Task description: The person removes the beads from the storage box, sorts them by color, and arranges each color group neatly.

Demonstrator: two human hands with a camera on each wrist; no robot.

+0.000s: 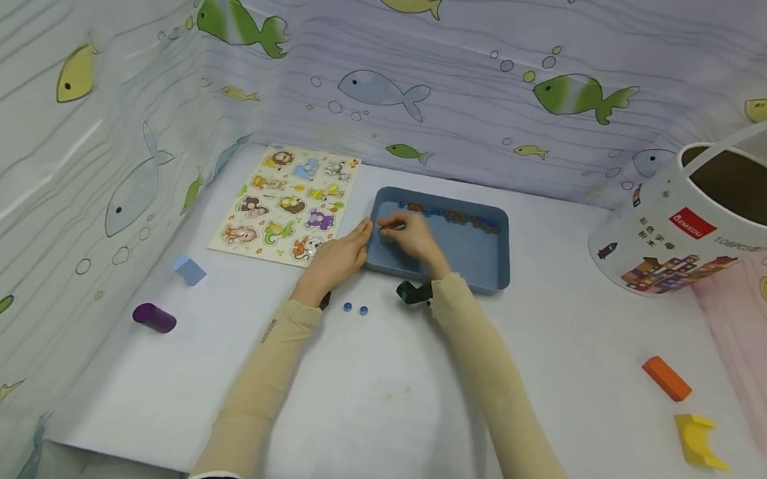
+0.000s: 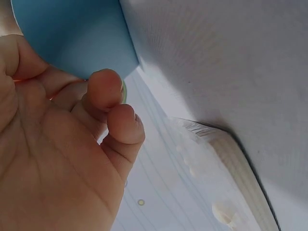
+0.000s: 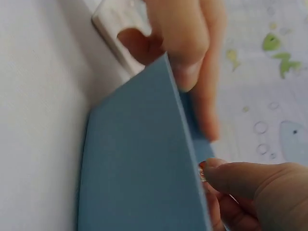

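- Pinching a small, shiny orange-and-clear bead [image 3: 202, 171] between the thumb and fingers of the right hand [image 1: 415, 237], inside the left end of a smooth, rectangular blue-grey tray [image 1: 468, 253] at mid-frame.
- Resting the left hand [image 1: 338, 259] at the tray's left rim, stretching its fingers nearly straight, holding nothing visible.
- Showing a row of rounded blue and orange beads [image 1: 454, 216] along the tray's far wall, and two loose blue beads [image 1: 347, 306] below it, near mid-frame.
- Hiding part of the tray's near wall behind the right wrist and beige sleeve [image 1: 481, 356].
- Displaying a flat animal puzzle board [image 1: 273, 218] upper left; a pale-blue block [image 1: 189, 270] and purple cylinder [image 1: 155, 317] at left.
- Standing a printed white bucket [image 1: 637, 238] upper right, above an orange block [image 1: 667, 378] and yellow arch [image 1: 700, 441].
- Spreading a plain white surface [image 1: 365, 408] beneath, meeting wrinkled fish-print sheeting [image 1: 466, 45] behind.
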